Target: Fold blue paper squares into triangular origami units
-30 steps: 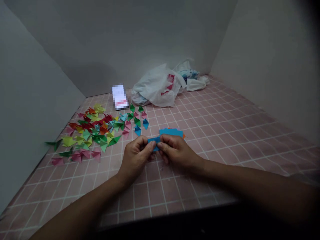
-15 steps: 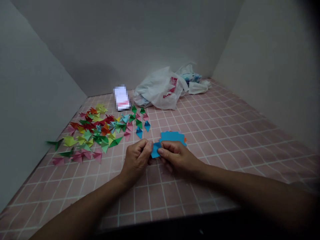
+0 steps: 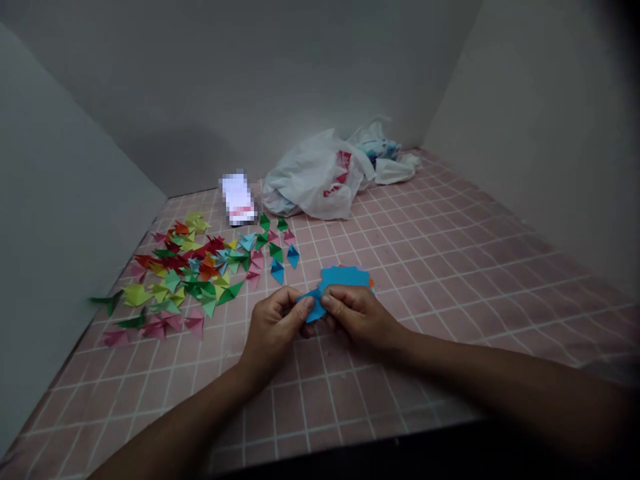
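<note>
A small piece of blue paper [image 3: 315, 309] is pinched between my two hands, above the near middle of the table. My left hand [image 3: 280, 320] grips its left side, thumb on top. My right hand [image 3: 361, 317] holds its right side between thumb and bent fingers, which hide part of it. Just behind my right hand lies a stack of paper sheets [image 3: 346, 276], blue on top with orange edges peeking out. To the left, many folded paper pieces [image 3: 200, 288] in red, yellow, green, pink and blue are spread out. Two blue folded pieces [image 3: 277, 271] lie nearest my hands.
A phone [image 3: 239, 199] with a lit, blurred screen leans at the back. Beside it sits a white plastic bag [image 3: 315, 177] with red print, and further right another crumpled bag [image 3: 380, 150]. Walls [image 3: 300, 67] enclose the pink checked cloth [image 3: 450, 267] on three sides.
My left thumb has moved from the paper's edge to lie flatter on its face, and the paper has tilted. Both hands keep hold of it. The view has shifted slightly.
</note>
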{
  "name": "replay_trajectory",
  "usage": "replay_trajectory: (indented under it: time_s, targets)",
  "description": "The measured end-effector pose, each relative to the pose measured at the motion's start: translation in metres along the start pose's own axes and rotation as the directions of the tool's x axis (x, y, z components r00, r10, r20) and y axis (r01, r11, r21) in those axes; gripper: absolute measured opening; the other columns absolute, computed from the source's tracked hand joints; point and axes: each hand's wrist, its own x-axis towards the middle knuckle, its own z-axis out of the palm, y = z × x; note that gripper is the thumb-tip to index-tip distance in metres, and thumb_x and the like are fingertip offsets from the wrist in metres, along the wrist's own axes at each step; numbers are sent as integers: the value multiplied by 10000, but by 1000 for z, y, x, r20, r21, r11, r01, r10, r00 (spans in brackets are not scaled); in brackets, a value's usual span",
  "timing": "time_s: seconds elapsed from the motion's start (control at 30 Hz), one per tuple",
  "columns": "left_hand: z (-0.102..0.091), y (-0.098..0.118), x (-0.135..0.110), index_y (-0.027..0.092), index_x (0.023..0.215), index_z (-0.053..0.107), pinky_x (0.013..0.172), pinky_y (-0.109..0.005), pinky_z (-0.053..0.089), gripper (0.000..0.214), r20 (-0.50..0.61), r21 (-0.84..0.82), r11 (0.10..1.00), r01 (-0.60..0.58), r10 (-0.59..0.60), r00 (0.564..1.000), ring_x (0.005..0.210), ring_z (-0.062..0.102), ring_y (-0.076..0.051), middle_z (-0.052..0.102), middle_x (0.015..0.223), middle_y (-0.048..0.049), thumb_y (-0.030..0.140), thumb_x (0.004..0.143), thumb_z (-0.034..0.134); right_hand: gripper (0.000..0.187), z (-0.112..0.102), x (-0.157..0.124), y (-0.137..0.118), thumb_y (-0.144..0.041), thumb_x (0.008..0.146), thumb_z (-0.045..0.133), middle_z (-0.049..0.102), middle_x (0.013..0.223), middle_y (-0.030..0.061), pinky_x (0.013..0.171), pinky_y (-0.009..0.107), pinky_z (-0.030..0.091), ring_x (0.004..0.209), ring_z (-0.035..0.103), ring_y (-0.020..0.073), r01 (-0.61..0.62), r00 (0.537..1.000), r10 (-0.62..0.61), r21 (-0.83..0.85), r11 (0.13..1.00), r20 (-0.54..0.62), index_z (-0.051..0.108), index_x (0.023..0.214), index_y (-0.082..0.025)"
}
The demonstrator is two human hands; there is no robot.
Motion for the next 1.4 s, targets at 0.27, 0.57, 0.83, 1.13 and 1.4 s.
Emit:
replay_trajectory:
  time_s: [0.27, 0.57, 0.83, 1.13, 1.4]
  targets:
    - [1, -2, -1, 168, 655, 607, 541, -215, 441, 358, -25, 67, 997, -34, 36, 999, 542, 561, -109, 607, 574, 12, 410, 919, 614, 272, -2, 2, 0, -391, 908, 630, 521, 563, -55, 424, 223, 350, 437, 475, 93, -6, 1000, 4, 73, 997, 30, 504, 745, -213]
    - [3, -6, 1, 166, 713, 614, 556, -217, 487, 239, -2, -86, 992, 96, -97, 995, 560, 608, -112, 660, 606, 5, 342, 792, 755, 147, -5, 4, 5, -223, 860, 651, 524, 746, -37, 554, 246, 420, 616, 514, 109, 187, 976, -191, -50, 981, -104, 516, 919, -221]
    - [4, -3, 0, 169, 701, 626, 559, -215, 518, 225, 28, -103, 985, 138, -136, 990, 563, 610, -106, 654, 604, 8, 339, 771, 754, 77, -5, 3, 2, -205, 870, 625, 534, 778, -22, 609, 266, 439, 677, 527, 119, 212, 972, -219, -84, 974, -83, 552, 891, -217]
    - [4, -3, 0, 173, 705, 628, 564, -208, 533, 224, 30, -148, 979, 138, -135, 990, 563, 623, -99, 646, 620, 20, 338, 765, 766, 149, -4, 4, 2, -215, 853, 652, 594, 849, 0, 637, 266, 476, 729, 588, 127, 190, 975, -193, -47, 981, -105, 572, 978, -214]
    - [1, -5, 0, 170, 741, 639, 580, -225, 524, 211, 59, -133, 982, 137, -130, 990, 577, 632, -112, 665, 619, 6, 351, 814, 717, 30, -6, 2, 0, -218, 868, 632, 575, 767, -20, 614, 261, 449, 675, 548, 118, 190, 976, -197, -85, 978, -94, 607, 885, -215]
